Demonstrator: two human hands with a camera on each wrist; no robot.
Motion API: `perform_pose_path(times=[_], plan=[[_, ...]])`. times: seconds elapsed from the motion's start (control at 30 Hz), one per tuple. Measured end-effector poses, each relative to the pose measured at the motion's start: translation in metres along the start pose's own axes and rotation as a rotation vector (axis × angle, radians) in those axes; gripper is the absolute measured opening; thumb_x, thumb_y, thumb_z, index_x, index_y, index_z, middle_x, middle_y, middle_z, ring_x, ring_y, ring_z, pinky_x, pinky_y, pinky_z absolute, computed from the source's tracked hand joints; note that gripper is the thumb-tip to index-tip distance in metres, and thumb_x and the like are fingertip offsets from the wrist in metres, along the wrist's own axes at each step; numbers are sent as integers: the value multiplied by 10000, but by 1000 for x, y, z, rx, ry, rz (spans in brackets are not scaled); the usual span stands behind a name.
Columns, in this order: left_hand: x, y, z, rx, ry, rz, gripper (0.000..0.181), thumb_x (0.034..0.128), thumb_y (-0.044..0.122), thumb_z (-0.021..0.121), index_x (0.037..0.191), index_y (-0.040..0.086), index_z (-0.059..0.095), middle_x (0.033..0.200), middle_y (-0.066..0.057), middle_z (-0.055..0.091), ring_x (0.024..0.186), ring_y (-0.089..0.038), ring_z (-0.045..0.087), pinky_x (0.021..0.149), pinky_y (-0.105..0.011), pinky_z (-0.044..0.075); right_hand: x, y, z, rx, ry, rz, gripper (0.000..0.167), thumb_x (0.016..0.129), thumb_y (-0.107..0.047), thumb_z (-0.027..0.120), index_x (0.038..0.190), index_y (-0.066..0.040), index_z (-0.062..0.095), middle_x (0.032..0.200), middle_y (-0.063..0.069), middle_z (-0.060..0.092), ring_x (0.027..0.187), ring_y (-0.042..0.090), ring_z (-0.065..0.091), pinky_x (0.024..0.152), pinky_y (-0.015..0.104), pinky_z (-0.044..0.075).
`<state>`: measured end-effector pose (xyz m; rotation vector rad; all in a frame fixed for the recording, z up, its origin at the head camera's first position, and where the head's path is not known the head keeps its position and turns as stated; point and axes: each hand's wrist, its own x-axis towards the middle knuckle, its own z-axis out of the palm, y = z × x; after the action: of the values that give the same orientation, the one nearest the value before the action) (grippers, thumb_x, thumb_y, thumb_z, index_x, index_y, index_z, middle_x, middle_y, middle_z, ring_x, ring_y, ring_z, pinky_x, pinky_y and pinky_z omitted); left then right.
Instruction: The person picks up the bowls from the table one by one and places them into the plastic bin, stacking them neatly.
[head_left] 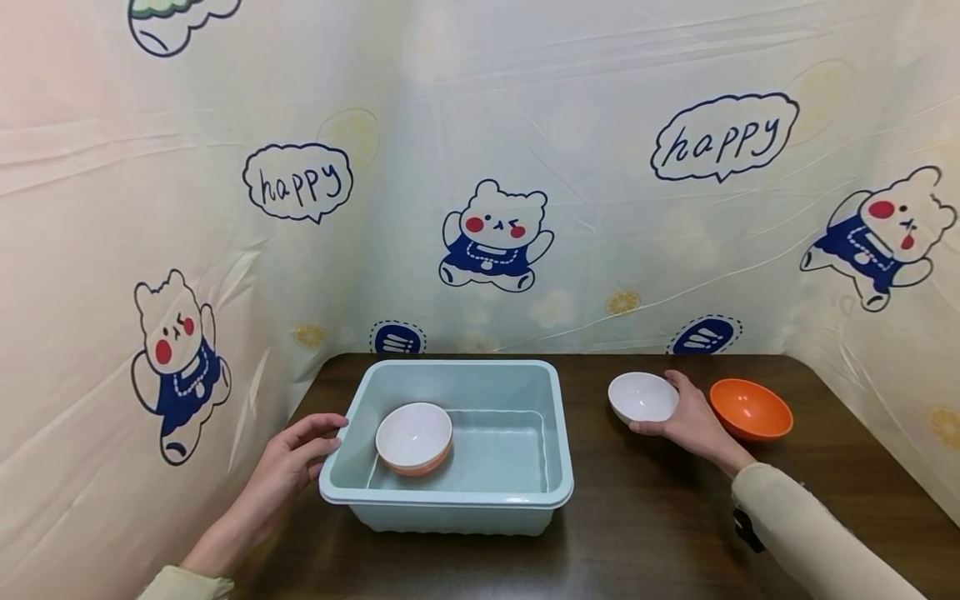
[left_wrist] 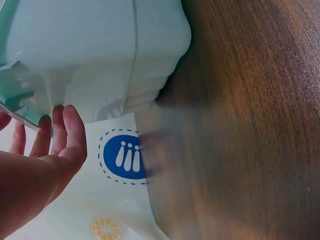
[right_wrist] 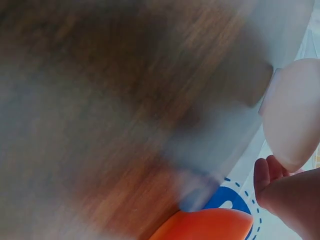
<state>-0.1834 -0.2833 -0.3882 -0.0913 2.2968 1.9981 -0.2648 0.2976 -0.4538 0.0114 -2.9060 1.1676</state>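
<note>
My left hand (head_left: 288, 458) is at the left rim of a pale blue-green plastic basin (head_left: 446, 498), its fingertips bent against the wall under the rim in the left wrist view. Inside the basin, toward its left side, sits a bowl (head_left: 414, 435) with a white inside and an orange outside. At the right, my right hand (head_left: 693, 419) grips a white bowl (head_left: 641, 397) by its right side, thumb at the near edge and fingers at the far edge. I cannot tell whether this bowl's base touches the table. An orange bowl (head_left: 750, 410) stands just right of the hand.
A dark brown wood-grain table (head_left: 622, 517) carries everything. Pale cloth (head_left: 592, 275) printed with bears and lettering hangs behind the table and along both sides. Table surface shows between the basin and the white bowl.
</note>
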Motion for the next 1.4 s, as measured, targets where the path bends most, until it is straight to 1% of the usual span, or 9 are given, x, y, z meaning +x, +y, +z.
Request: perform_pose_path(times=[0.13, 0.43, 0.73, 1.0, 1.4], plan=[[0, -1, -1, 0, -5, -2, 305, 1065, 191, 621, 1343, 68, 612, 1253, -34, 604, 1080, -181, 620, 901, -326, 581, -5, -1, -2, 29, -8, 4, 1252, 780, -509, 900, 1613, 51, 152, 1586, 368, 278, 1325, 533, 401, 1063, 717, 398], [1, -1, 1, 8, -3, -9, 311, 1071, 158, 592, 1361, 45, 594, 1277, -59, 594, 1090, -190, 618, 906, -332, 580, -17, -7, -7, 79, -19, -15, 1217, 778, -438, 914, 1619, 10, 157, 1595, 349, 267, 1321, 532, 407, 1063, 714, 399], [2, -1, 0, 12, -5, -21, 319, 1072, 165, 594, 1371, 51, 591, 1288, -62, 589, 1100, -195, 608, 914, -330, 575, -30, -18, -12, 151, 7, -62, 1176, 780, -395, 928, 1614, -3, 199, 1604, 323, 285, 1334, 503, 416, 1084, 689, 396], [2, -1, 0, 9, -9, -17, 325, 1070, 174, 602, 1370, 48, 589, 1287, -64, 590, 1100, -193, 609, 912, -330, 576, -43, -25, -16, 163, 18, -83, 1140, 783, -358, 934, 1601, 12, 232, 1597, 319, 303, 1322, 491, 431, 1077, 679, 402], [0, 0, 0, 6, -9, -11, 333, 1067, 177, 608, 1371, 44, 587, 1288, -70, 588, 1102, -194, 609, 912, -330, 575, -57, -39, -24, 117, 44, -119, 1125, 763, -350, 954, 1578, 32, 280, 1568, 323, 362, 1304, 485, 472, 1051, 653, 437]])
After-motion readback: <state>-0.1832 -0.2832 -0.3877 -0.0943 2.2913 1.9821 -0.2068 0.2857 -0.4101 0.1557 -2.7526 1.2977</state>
